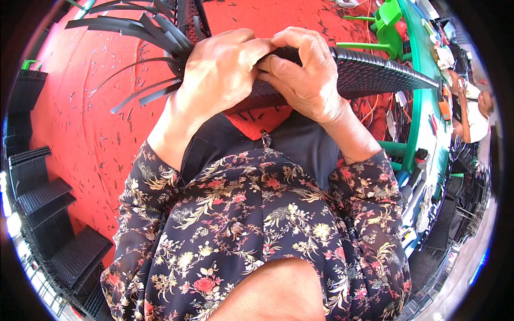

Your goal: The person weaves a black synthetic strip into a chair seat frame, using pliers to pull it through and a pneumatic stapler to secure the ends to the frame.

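A black woven panel [369, 72] spreads in front of me, its narrow end reaching to the right. My left hand [222, 72] is closed at its edge, fingertips meeting those of the other hand. My right hand [308, 75] pinches the same edge with thumb and forefinger. Whatever small part lies between the fingertips is hidden. Long loose black strips [155, 35] fan out left of my left hand, from the panel's unfinished side. Below my hands the panel hangs over my dark-clothed lap.
Black scraps lie scattered on the red floor [80, 123]. Stacks of black woven pieces [48, 203] line the left side. To the right stands a green table [423, 107] with tools and small items. A bright green chair [388, 32] is behind it, and another person [474, 109] sits far right.
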Demonstrator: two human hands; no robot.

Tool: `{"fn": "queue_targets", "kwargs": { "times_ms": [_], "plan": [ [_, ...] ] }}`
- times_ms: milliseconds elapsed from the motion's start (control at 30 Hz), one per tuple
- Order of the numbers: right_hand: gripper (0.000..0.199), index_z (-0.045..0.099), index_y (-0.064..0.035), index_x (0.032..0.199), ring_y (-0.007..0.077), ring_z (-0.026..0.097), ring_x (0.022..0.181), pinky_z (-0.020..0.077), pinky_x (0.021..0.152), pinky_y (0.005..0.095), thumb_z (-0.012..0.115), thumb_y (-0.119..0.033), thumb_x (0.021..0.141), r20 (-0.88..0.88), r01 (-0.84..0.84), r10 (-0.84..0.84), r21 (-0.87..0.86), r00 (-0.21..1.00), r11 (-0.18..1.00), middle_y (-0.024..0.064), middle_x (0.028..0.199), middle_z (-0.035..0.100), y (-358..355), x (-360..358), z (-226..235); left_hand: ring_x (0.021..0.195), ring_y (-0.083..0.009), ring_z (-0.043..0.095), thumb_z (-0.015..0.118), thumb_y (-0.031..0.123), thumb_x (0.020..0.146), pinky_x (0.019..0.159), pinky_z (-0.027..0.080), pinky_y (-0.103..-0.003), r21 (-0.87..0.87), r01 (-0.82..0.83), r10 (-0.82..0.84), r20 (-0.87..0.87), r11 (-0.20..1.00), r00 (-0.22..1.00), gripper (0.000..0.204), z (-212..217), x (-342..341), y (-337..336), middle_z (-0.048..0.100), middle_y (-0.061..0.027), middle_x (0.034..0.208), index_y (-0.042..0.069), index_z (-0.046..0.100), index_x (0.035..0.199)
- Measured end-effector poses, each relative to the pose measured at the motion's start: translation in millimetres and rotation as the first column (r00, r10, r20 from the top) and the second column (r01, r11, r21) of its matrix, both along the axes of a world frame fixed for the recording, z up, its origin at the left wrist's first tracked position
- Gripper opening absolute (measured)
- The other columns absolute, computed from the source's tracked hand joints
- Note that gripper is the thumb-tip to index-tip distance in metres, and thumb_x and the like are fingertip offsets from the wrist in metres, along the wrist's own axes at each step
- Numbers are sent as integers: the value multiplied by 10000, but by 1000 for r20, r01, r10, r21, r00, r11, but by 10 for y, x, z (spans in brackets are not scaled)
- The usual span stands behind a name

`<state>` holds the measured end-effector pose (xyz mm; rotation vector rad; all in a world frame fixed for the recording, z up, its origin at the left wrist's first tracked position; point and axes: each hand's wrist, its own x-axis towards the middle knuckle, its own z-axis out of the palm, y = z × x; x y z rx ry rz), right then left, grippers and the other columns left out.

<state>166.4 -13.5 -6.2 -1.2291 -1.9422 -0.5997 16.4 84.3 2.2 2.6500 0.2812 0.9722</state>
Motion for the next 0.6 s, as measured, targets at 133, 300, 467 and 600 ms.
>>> {"fn": "queue_targets", "kwargs": {
  "times_ms": [133,300,467,600],
  "plan": [
    [181,590,-48,790,273,587,910,458,802,400,665,-93,632,25,-72,71,48,997,996,80,952,576,47,91,-15,731,-326,597,664,13,663,628,481,-386,-31,-3,3,23,1000,1000,244,4,7,2,582,-122,764,25,642,905],
    [246,560,-50,858,272,606,919,451,837,423,634,-67,624,191,-90,88,6,978,996,95,916,590,64,194,185,707,-300,615,676,94,683,614,498,-379,-12,-58,59,72,998,996,157,-34,36,-21,590,-100,727,42,631,823],
    [220,540,-50,859,325,595,750,497,619,343,612,42,673,-97,-236,219,-238,971,942,108,836,579,122,225,264,716,-332,607,716,112,689,608,489,-388,-14,-177,177,4,984,984,179,37,-7,-114,597,-120,752,19,607,795],
    [170,557,10,859,210,581,691,490,641,270,604,128,747,-225,-265,191,-365,955,893,109,771,565,193,212,355,688,-329,597,728,131,690,580,477,-389,-1,-158,158,64,987,985,191,35,-21,-131,586,-118,738,27,597,782]
  ]
}}
